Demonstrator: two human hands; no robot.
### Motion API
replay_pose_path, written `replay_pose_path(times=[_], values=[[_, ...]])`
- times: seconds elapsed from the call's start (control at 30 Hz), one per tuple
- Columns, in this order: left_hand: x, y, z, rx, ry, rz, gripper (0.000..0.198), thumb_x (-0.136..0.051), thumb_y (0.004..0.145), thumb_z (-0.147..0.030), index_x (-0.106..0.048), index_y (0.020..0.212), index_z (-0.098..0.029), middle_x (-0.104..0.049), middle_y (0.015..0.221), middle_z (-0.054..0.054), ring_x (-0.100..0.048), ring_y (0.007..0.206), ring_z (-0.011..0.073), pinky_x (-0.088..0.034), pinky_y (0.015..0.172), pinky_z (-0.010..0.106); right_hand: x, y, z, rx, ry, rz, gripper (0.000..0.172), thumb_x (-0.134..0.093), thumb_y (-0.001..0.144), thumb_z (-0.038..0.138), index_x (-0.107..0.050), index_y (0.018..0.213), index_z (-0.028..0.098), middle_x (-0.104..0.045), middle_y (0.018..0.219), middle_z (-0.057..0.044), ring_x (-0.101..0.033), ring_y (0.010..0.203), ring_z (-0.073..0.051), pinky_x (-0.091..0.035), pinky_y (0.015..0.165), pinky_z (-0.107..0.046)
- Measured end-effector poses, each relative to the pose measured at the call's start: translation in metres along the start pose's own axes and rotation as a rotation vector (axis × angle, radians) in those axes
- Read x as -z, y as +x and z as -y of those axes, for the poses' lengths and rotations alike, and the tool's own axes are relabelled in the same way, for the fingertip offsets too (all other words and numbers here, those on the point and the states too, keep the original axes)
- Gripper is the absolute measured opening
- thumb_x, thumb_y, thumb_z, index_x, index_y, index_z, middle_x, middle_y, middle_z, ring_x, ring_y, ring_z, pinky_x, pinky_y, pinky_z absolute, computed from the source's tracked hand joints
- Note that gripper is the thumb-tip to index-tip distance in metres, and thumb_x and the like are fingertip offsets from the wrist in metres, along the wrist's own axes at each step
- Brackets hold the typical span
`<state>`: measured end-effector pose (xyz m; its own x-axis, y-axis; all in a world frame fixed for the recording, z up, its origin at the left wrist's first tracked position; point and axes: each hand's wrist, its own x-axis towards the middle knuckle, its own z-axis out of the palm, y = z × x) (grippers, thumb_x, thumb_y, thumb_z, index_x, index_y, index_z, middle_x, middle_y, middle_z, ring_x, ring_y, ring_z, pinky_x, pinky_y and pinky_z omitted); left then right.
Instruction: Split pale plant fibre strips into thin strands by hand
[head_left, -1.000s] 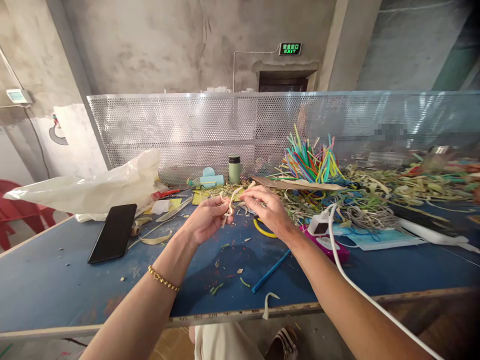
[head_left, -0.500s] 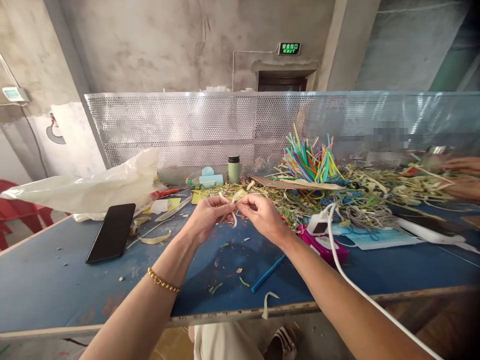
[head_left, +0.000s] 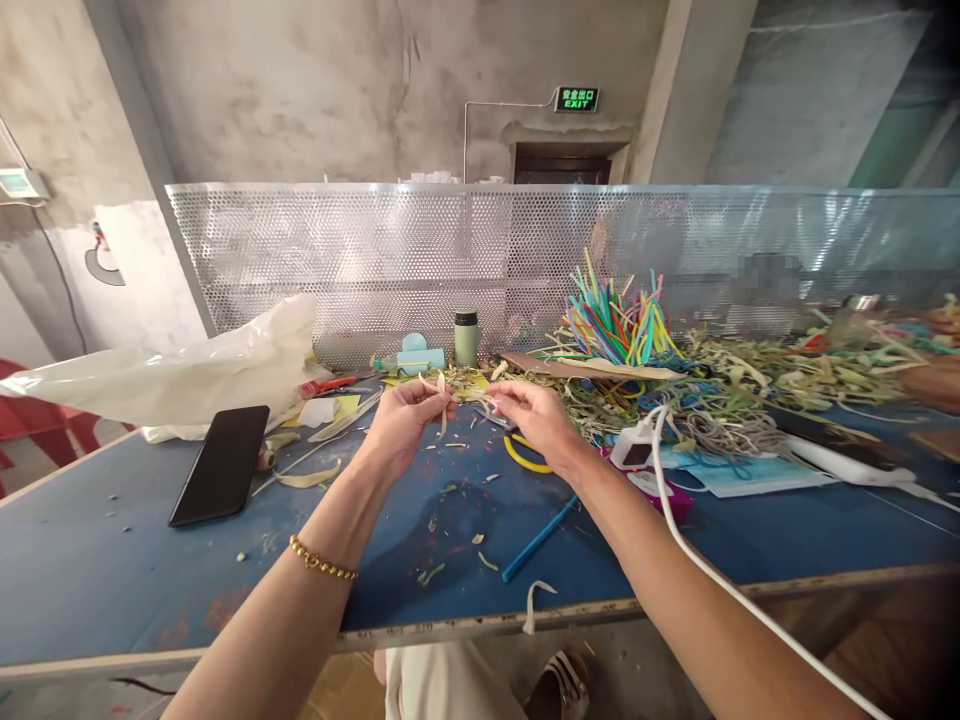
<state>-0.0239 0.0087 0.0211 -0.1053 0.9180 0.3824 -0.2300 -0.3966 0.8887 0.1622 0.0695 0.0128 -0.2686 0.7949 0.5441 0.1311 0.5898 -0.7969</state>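
Note:
Above the blue table, my left hand [head_left: 405,425] pinches a pale, dry husk strip [head_left: 442,400] between thumb and fingers. The strip looks knotted or crossed, with short ends sticking out. To its right, a small gap away, is my right hand [head_left: 536,415], its thumb and fingertips pressed together. Something thin and pale shows at those fingertips, too small to make out. Below the right hand lies a yellow curved piece [head_left: 525,458], partly hidden by it. A blue stick [head_left: 540,540] and a loose pale strip [head_left: 534,602] lie nearer the table's front edge.
A black phone [head_left: 221,465] and a plastic bag [head_left: 255,350] are on the left. Behind my hands stands a green flask [head_left: 466,338]. On the right are colourful sticks [head_left: 615,315], heaped dry husks [head_left: 795,370], a white cable [head_left: 679,535] and another person's hand [head_left: 930,385].
My hands, together at the pale strip before, have moved apart. The strip stays in my left hand. The yellow curved piece now shows below my right hand.

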Motion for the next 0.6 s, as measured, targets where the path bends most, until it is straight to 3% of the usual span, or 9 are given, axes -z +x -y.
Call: replay_pose_path(times=[0.1,0.2,0.33,0.47,0.6], values=[[-0.002,0.0,0.004,-0.082,0.139,0.012,0.01,-0.072,0.069,-0.019,-0.067,0.073,-0.012,-0.064,0.066,0.003,-0.058,0.06,0.0116,-0.042,0.059,0.024,-0.002,-0.002,0.006,0.271,-0.191,-0.142,0.021,-0.057,0.088,0.034,-0.072,0.093,0.02,-0.07,0.097,-0.008,-0.061,0.09,-0.02,-0.046,0.078,-0.034],[-0.003,0.0,0.008,-0.158,0.299,0.048,0.007,-0.07,0.072,-0.019,-0.067,0.072,-0.013,-0.062,0.061,0.001,-0.055,0.059,0.0113,-0.041,0.058,0.024,-0.009,-0.006,0.011,0.437,-0.279,-0.024,0.017,-0.059,0.089,0.031,-0.072,0.093,0.021,-0.069,0.097,-0.007,-0.061,0.092,-0.021,-0.046,0.081,-0.034],[-0.004,0.0,0.012,-0.187,0.407,0.077,0.007,-0.07,0.073,-0.02,-0.066,0.073,-0.013,-0.063,0.063,0.002,-0.054,0.058,0.0117,-0.039,0.056,0.024,-0.016,-0.01,0.009,0.476,-0.391,0.081,0.007,-0.065,0.085,0.024,-0.071,0.086,0.02,-0.07,0.086,-0.005,-0.062,0.081,-0.019,-0.044,0.077,-0.034],[-0.005,-0.001,0.01,-0.147,0.355,0.06,0.011,-0.071,0.072,-0.023,-0.066,0.073,-0.013,-0.063,0.064,0.002,-0.055,0.058,0.0122,-0.04,0.056,0.025,-0.017,-0.011,0.009,0.505,-0.484,0.002,0.009,-0.065,0.084,0.02,-0.068,0.076,0.019,-0.068,0.076,-0.003,-0.059,0.075,-0.018,-0.04,0.077,-0.035],[-0.007,-0.004,0.009,-0.054,0.206,0.068,0.018,-0.073,0.07,-0.028,-0.067,0.069,-0.012,-0.061,0.06,0.003,-0.053,0.057,0.0116,-0.041,0.057,0.025,-0.02,-0.014,0.014,0.45,-0.345,-0.041,0.011,-0.061,0.085,0.021,-0.066,0.076,0.019,-0.067,0.077,-0.004,-0.059,0.074,-0.017,-0.043,0.074,-0.032]])
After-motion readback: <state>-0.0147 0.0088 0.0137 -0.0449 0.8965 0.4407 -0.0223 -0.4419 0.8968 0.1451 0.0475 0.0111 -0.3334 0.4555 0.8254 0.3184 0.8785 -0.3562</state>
